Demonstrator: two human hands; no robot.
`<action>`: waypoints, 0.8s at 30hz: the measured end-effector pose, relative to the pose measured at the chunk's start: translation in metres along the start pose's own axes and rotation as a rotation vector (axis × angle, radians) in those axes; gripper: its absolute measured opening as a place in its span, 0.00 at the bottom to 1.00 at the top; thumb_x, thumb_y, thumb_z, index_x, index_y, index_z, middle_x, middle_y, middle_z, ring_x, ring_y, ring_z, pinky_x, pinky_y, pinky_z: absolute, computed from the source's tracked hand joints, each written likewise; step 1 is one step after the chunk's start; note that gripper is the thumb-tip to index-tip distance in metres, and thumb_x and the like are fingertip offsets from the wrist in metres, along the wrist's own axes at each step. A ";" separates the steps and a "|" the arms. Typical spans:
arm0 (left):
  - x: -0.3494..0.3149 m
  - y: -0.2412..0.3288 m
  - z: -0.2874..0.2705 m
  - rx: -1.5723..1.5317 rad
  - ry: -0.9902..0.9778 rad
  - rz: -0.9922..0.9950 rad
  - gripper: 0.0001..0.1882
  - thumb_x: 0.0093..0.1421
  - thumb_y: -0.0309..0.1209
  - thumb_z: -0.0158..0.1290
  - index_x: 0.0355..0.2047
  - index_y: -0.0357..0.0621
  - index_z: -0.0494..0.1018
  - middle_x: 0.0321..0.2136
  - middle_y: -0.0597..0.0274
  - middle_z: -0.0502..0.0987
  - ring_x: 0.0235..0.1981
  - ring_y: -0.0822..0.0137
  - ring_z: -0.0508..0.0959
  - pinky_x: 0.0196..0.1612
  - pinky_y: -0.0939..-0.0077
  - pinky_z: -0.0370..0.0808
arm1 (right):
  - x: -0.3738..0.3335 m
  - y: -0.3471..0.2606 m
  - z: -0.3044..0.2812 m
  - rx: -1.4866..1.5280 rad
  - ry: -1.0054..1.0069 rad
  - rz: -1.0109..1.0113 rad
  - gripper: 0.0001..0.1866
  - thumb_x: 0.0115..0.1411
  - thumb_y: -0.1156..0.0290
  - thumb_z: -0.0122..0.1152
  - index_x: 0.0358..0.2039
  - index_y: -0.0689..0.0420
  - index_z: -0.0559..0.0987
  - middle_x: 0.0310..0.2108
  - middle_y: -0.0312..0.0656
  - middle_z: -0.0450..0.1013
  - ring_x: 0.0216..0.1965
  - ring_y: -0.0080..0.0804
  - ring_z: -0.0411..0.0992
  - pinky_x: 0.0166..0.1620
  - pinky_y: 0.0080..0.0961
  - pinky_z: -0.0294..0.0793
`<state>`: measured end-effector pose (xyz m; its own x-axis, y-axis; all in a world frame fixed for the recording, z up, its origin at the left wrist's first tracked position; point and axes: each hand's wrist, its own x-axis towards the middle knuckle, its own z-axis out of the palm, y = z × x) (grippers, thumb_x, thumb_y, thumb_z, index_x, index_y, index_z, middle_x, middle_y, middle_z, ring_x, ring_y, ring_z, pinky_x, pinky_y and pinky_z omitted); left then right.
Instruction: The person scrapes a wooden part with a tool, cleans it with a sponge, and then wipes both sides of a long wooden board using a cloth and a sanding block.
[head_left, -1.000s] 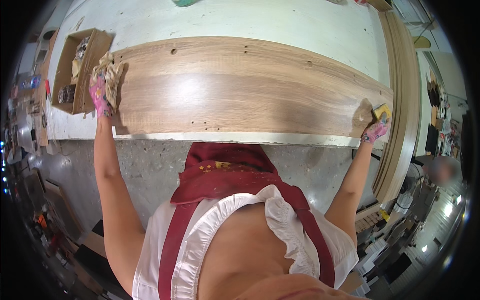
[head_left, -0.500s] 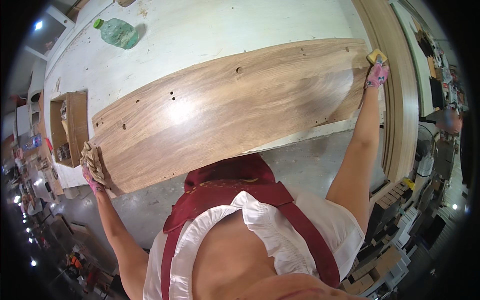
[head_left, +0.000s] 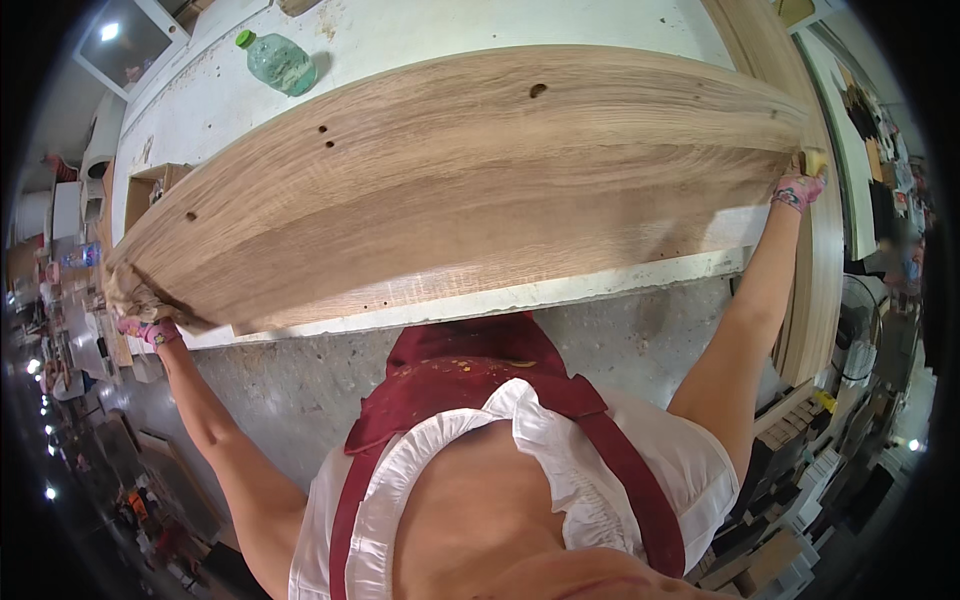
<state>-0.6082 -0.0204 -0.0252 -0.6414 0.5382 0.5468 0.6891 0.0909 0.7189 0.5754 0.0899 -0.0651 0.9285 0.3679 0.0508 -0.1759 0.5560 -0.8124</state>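
A long wood-grain board [head_left: 450, 110] with several drilled holes spans the space in front of me, raised and tilted over a similar board [head_left: 450, 287] on the table. My left hand [head_left: 150, 328], in a pink patterned glove, grips its left end with a crumpled beige cloth [head_left: 138, 297] bunched there. At the right end, my right hand [head_left: 798, 190], also pink-gloved, is closed on the board's edge. A yellow sponge [head_left: 815, 162] is held in that same hand. Both fingertips are partly hidden by the cloth and board.
The boards are over a white worktable [head_left: 690, 30] with a chipped front edge. A greenish plastic bottle [head_left: 282, 65] with a green cap lies beyond. Partly behind the board is a cardboard box [head_left: 145, 190]. Long wood-grain boards [head_left: 815, 290] lie at the right. A fan [head_left: 858, 315] stands farther right.
The upper board has risen off the one beneath it, its far edge nearer the bottle. My hands moved up with its ends, and the board now covers part of the cardboard box.
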 end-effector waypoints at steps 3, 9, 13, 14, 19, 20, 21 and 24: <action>-0.019 0.058 0.005 -0.302 0.001 -0.003 0.26 0.53 0.33 0.55 0.52 0.36 0.65 0.49 0.53 0.70 0.47 0.61 0.72 0.50 0.68 0.70 | 0.013 -0.040 0.001 0.293 0.016 0.110 0.21 0.50 0.53 0.50 0.33 0.59 0.75 0.30 0.47 0.72 0.29 0.42 0.73 0.35 0.42 0.72; -0.092 0.127 0.003 -0.658 -0.085 -0.046 0.31 0.52 0.32 0.56 0.56 0.34 0.62 0.56 0.52 0.66 0.52 0.61 0.70 0.55 0.67 0.69 | 0.122 -0.125 -0.100 0.555 -0.097 0.196 0.16 0.47 0.50 0.46 0.31 0.46 0.71 0.34 0.36 0.66 0.37 0.37 0.65 0.40 0.46 0.67; -0.129 0.140 -0.044 -0.661 -0.017 -0.141 0.27 0.56 0.31 0.48 0.55 0.32 0.62 0.55 0.51 0.66 0.53 0.60 0.70 0.56 0.69 0.67 | 0.124 -0.139 -0.127 0.307 0.042 0.125 0.25 0.52 0.49 0.47 0.47 0.46 0.74 0.51 0.38 0.69 0.52 0.41 0.66 0.49 0.55 0.65; -0.137 0.148 -0.052 -0.610 -0.008 -0.183 0.26 0.59 0.33 0.44 0.56 0.32 0.61 0.55 0.51 0.66 0.53 0.60 0.69 0.56 0.70 0.67 | 0.120 -0.141 -0.132 0.254 0.070 0.090 0.25 0.52 0.49 0.48 0.47 0.47 0.74 0.50 0.39 0.69 0.52 0.41 0.66 0.49 0.55 0.65; -0.170 0.141 -0.088 -0.654 -0.083 -0.452 0.24 0.60 0.30 0.36 0.56 0.34 0.58 0.54 0.56 0.67 0.47 0.69 0.71 0.48 0.79 0.68 | 0.081 -0.127 -0.148 0.015 0.193 -0.093 0.23 0.53 0.52 0.51 0.45 0.52 0.75 0.46 0.42 0.71 0.49 0.43 0.69 0.49 0.55 0.67; -0.185 0.104 -0.107 -0.465 -0.065 -0.448 0.23 0.61 0.28 0.36 0.56 0.34 0.58 0.49 0.58 0.69 0.38 0.74 0.70 0.41 0.83 0.69 | 0.070 -0.120 -0.149 -0.021 0.218 -0.130 0.23 0.53 0.53 0.51 0.45 0.53 0.75 0.45 0.43 0.71 0.48 0.44 0.69 0.49 0.56 0.68; -0.181 0.086 -0.119 -0.507 -0.079 -0.557 0.21 0.62 0.30 0.33 0.55 0.38 0.60 0.36 0.64 0.69 0.26 0.76 0.67 0.28 0.84 0.67 | 0.055 -0.106 -0.146 -0.056 0.238 -0.171 0.23 0.53 0.53 0.52 0.44 0.54 0.75 0.45 0.44 0.72 0.47 0.44 0.69 0.49 0.56 0.68; -0.204 0.057 -0.125 -0.969 -0.277 -0.645 0.19 0.62 0.29 0.36 0.54 0.41 0.61 0.31 0.67 0.66 0.22 0.77 0.63 0.23 0.85 0.63 | 0.016 -0.085 -0.139 -0.115 0.292 -0.292 0.22 0.54 0.55 0.53 0.43 0.57 0.75 0.42 0.46 0.73 0.46 0.45 0.71 0.49 0.56 0.69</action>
<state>-0.4800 -0.2297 -0.0428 -0.5990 0.7986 -0.0591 -0.3499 -0.1947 0.9163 0.6512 -0.0555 -0.0759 0.9904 -0.0288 0.1351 0.1307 0.5126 -0.8486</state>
